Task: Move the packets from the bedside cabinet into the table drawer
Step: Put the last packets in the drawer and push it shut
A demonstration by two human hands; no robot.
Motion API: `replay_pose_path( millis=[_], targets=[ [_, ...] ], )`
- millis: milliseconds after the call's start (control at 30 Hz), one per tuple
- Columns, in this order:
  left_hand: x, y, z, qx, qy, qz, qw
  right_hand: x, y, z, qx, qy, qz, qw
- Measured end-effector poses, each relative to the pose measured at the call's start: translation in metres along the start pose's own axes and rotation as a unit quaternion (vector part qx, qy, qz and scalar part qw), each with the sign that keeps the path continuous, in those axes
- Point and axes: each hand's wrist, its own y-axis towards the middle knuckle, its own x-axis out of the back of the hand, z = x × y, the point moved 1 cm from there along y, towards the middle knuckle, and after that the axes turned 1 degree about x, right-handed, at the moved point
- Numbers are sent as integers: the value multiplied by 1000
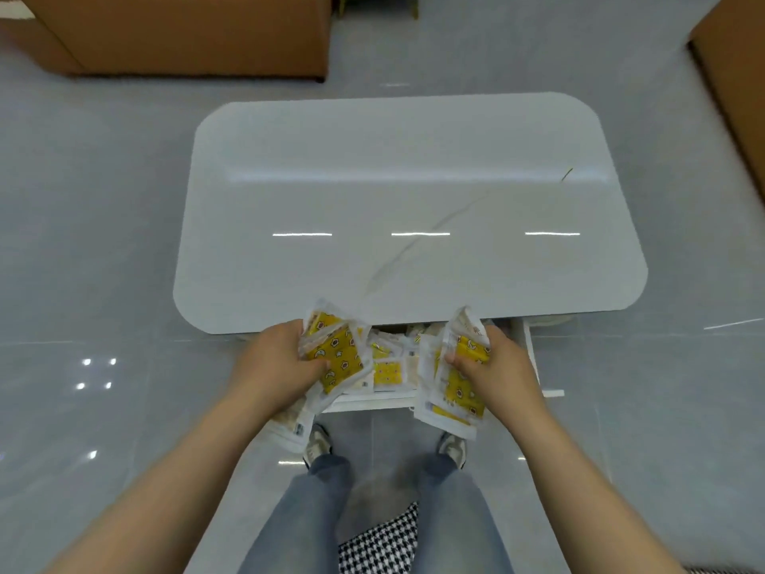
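While the left hand [278,363] and right hand [494,368] grip packets [336,355], these overhang the drawer [532,355].

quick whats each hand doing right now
Left hand: grips a bunch of packets.
Right hand: grips another bunch.
Both are over the open drawer.

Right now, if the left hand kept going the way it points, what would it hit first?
Probably the packets lying in the open drawer, just past the bunch the left hand holds; depth is hard to judge.
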Motion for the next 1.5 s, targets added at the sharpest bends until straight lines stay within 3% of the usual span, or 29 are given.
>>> replay_pose_path(
  millis=[567, 900, 1067, 1167, 1300, 1500],
  targets=[
    [-203, 105, 102, 0, -69, 6, 998, -143, 111, -144, 53, -47, 15, 997],
    [-295, 185, 145, -52, -71, -49, 995, -219, 191, -225, 105, -5, -14, 994],
    [-306, 187, 162, -64, -119, -75, 988, -239, 195, -241, 149, -23, -23, 988],
    [-301, 183, 161, -94, -91, -78, 988, -234, 182, -241, 158, -15, -41, 986],
    [-302, 186, 160, -120, -59, -56, 990, -234, 173, -240, 161, -51, -23, 985],
    [-298, 197, 173, -108, -142, -60, 982, -236, 181, -235, 158, -64, 32, 985]
  ],
)
